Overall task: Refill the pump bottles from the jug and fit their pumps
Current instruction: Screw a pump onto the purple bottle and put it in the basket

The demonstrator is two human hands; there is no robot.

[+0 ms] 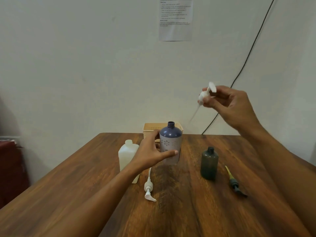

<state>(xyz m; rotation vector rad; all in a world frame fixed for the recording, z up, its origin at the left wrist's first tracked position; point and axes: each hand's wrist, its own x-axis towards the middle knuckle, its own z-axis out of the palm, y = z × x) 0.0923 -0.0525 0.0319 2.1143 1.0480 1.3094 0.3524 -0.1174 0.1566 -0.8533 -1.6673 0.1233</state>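
Loose white pump (149, 190) and dark pump (236, 184) lying on my table (171, 219), my left hand (152, 151) wrapped round the open-necked blue bottle (171, 134), jug (127, 156) just beside my wrist, green bottle (209, 162) standing apart, my right hand (227, 103) up high, fingertips pinching another pump (206, 94), its blurred tube seemingly pointing down-left, basket (150, 128) behind, wall notice (176, 19) unreadable.

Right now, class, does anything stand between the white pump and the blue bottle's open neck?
Nothing visible does. The right hand holds the pump in open air, above and right of the blue bottle, whose neck is uncapped; the left hand grips its side, below the neck.
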